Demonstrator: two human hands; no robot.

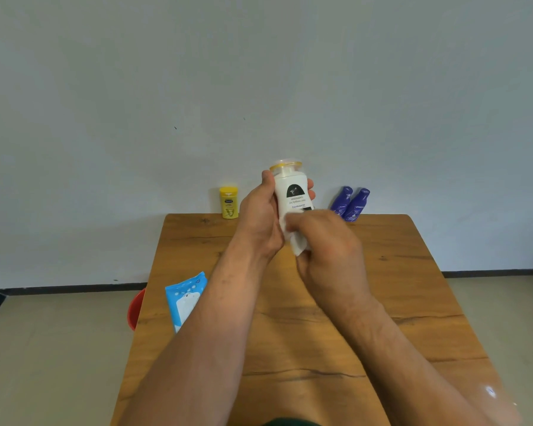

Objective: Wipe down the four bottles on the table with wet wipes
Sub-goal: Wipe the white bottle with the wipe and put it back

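White bottle (293, 192) with yellow-rimmed clear cap, frame centre, held up off the worktop (290, 333), roughly upright, cap up. Left hand (259, 216) wraps its body from the left side, thumb near the cap, fingertips showing on the far side. Right hand (326, 241) is closed over a white wet wipe (299, 245), pressing it against the bottle's lower part; the bottle base is hidden behind it.

Yellow bottle (228, 202) stands at the worktop's far edge, left of centre. Two purple bottles (340, 200) (358, 205) stand just beside each other at the far edge, right of centre. Blue wipes pack (185, 299) lies at the left edge, partly under the left forearm. A red container (136, 309) sits on the floor left of the worktop.

Handling, judged: plastic bottle, probably light, stiff walls with slight give. The smooth surface likely turns slick once wet, so grip mid-body on the dry part and turn it to reach the covered side. The cap looks clip-on; avoid holding by it. The wipe is soft, limp and bunches easily.
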